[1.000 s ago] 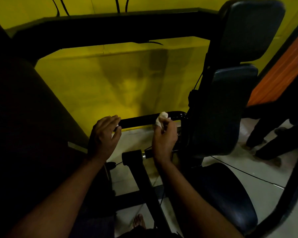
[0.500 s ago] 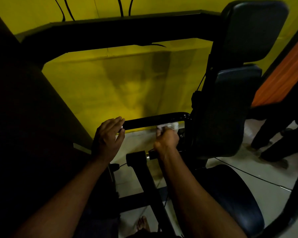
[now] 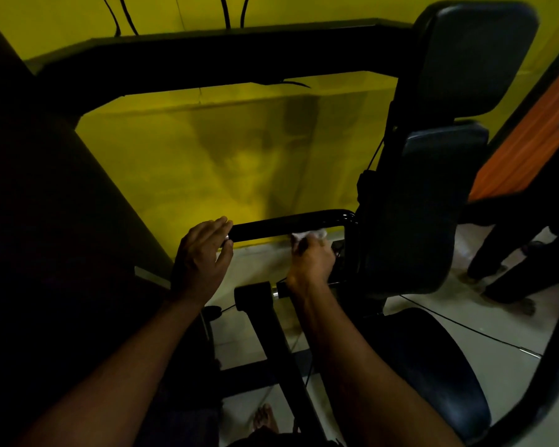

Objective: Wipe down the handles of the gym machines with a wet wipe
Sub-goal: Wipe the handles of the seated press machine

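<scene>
Head view: our left hand (image 3: 202, 259) grips the black handle (image 3: 288, 224) at its left end, thumb underneath. Our right hand (image 3: 312, 264) pinches the white wet wipe (image 3: 310, 235) against the handle's underside, near its right bend.

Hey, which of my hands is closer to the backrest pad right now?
Right. The right hand, pinching the wet wipe against the handle bar, sits just beside the backrest pad; the left hand holds the bar's far end.
</scene>
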`<action>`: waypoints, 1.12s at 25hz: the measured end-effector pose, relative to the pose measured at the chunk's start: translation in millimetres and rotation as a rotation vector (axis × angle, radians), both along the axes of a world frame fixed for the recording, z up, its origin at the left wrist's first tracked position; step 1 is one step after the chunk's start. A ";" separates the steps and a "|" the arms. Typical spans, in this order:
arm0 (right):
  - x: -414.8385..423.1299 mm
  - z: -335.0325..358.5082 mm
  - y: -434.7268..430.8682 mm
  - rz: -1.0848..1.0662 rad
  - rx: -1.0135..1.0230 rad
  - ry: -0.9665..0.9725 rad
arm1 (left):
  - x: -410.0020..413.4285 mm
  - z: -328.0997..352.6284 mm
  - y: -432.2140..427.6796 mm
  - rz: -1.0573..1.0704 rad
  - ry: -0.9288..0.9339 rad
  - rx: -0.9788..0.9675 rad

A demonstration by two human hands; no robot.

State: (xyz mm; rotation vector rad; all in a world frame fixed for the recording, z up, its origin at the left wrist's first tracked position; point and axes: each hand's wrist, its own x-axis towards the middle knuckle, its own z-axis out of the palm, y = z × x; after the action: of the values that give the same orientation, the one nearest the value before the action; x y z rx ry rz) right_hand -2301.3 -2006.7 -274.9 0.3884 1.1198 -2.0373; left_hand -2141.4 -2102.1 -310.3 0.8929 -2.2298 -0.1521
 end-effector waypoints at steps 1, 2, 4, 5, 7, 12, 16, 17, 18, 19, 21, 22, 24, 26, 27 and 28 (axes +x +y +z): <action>4.9 -0.2 -1.3 0.028 -0.033 -0.032 | -0.5 0.6 0.3 0.003 -0.003 -0.003; 5.6 -1.1 -0.7 0.049 -0.064 -0.079 | -1.5 1.0 0.5 0.006 -0.007 -0.003; -2.3 -1.1 -1.9 0.036 -0.083 -0.130 | -1.2 0.4 0.8 0.001 -0.018 0.002; -8.8 1.9 -4.2 0.063 -0.052 -0.105 | -0.3 -0.2 -0.2 -0.002 -0.021 0.001; -15.1 4.0 -7.8 0.106 -0.058 -0.223 | 1.9 -1.8 -1.1 -0.002 -0.024 -0.003; 1.2 3.6 5.8 0.188 0.195 0.276 | 0.6 -2.6 -2.0 0.015 -0.010 -0.007; 11.5 -2.7 14.2 -0.076 0.453 0.909 | -0.6 -7.4 4.8 0.018 -0.029 -0.013; 6.0 -9.3 15.7 -0.032 0.505 1.152 | -1.0 -7.4 5.6 0.018 -0.029 -0.012; -2.6 -16.1 20.1 0.045 0.524 1.397 | -1.1 -6.6 6.1 0.019 -0.032 -0.015; -10.3 -18.7 21.6 0.146 0.555 1.615 | -0.9 -5.1 5.7 0.020 -0.035 -0.022; -20.1 -23.7 21.2 0.240 0.579 1.896 | 0.0 -3.3 3.2 0.020 -0.032 -0.034; -21.8 -20.4 18.7 0.219 0.570 1.914 | 0.1 -4.1 3.1 0.024 -0.030 -0.034; -23.9 -13.6 14.8 0.235 0.539 1.987 | -0.8 -6.2 4.1 0.032 -0.026 -0.031; -31.1 -8.8 13.2 0.314 0.534 2.152 | -1.9 -5.9 2.8 0.029 -0.016 -0.040; -36.8 -5.0 9.8 0.335 0.557 2.160 | -2.7 -5.3 1.5 0.029 -0.015 -0.045; -37.9 -0.7 5.5 0.324 0.602 2.105 | -3.4 -5.0 0.7 0.031 -0.018 -0.051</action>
State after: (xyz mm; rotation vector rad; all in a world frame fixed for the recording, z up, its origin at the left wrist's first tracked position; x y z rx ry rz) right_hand -2339.1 -2001.2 -275.6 -1.9824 2.5332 -1.1367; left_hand -2144.8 -2101.4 -315.3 0.9034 -2.2257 -0.0726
